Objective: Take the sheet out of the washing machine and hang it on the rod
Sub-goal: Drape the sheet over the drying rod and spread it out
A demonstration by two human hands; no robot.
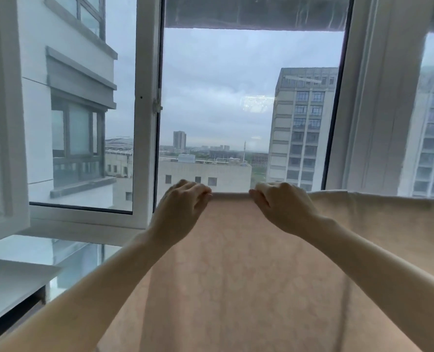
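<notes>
The sheet [236, 275] is being held up at its top edge by both hands, so the washing machine part of the task is judged to be done (no machine is being shown anywhere in this view). The cloth is already being draped over a straight line at hand height, which is taken to be the rod, though the rod itself is being hidden under the fold and cannot be told for sure.

The left hand [183, 204] is being curled over the top edge, fingers hooked down on the far side, gripping the sheet. The right hand [281, 204] is being closed on the same edge just beside it, with a short stretch of bare hem being left between the two grips. Below both grips the cloth is hanging flat and smooth; out past the right grip it is lying bunched and wrinkled along the line.

What is judged to be left: the cloth is probably being spread and evened along the line, then let go.

Counted: one sheet, two hands, two forearms. Beyond the grips one window frame [144, 123] is being seen, with one pane swung open to the left.
</notes>
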